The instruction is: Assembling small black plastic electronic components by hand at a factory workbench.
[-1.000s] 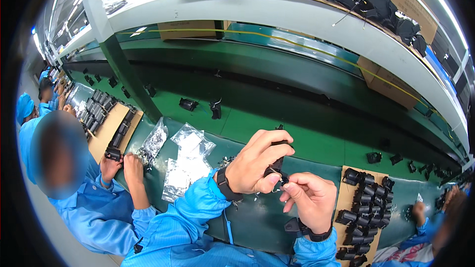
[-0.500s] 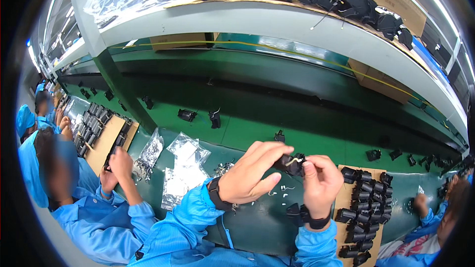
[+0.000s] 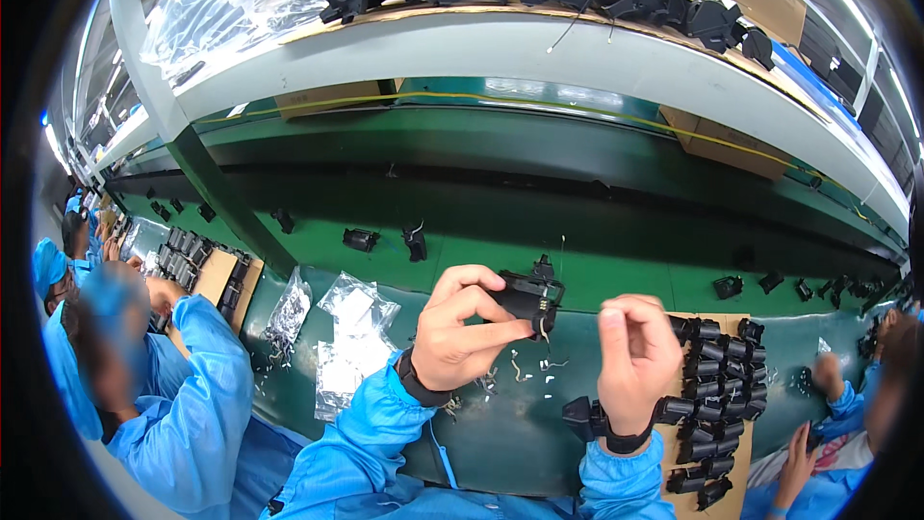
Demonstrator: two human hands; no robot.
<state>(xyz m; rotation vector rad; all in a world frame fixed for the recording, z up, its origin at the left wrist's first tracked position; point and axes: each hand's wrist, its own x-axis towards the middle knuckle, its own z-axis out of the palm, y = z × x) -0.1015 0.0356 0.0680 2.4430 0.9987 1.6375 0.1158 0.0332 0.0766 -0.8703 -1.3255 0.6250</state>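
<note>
My left hand (image 3: 462,329) grips a black plastic housing (image 3: 527,299) above the workbench, fingers over its left side. Small gold contacts show on the housing's right face, and a short pale wire hangs at its lower right corner. Off to the right of the housing, apart from it, is my right hand (image 3: 637,358). Its fingers are curled in against the thumb; whatever they hold, if anything, is hidden. Beside my right wrist lies another black part (image 3: 581,418). Below the housing, small white bits and short wires (image 3: 520,368) are scattered on the green mat.
Rows of black housings stand on a cardboard sheet (image 3: 685,493) at right. Clear bags with white pieces (image 3: 348,347) lie at left. Beyond runs a green conveyor (image 3: 481,255) with black parts, under a shelf (image 3: 462,53). Co-workers sit left (image 3: 183,395) and right (image 3: 837,462).
My right hand has come away from the housing and drawn to the right. My left hand has turned the housing, so its contacts now show. The left co-worker's arm has moved up.
</note>
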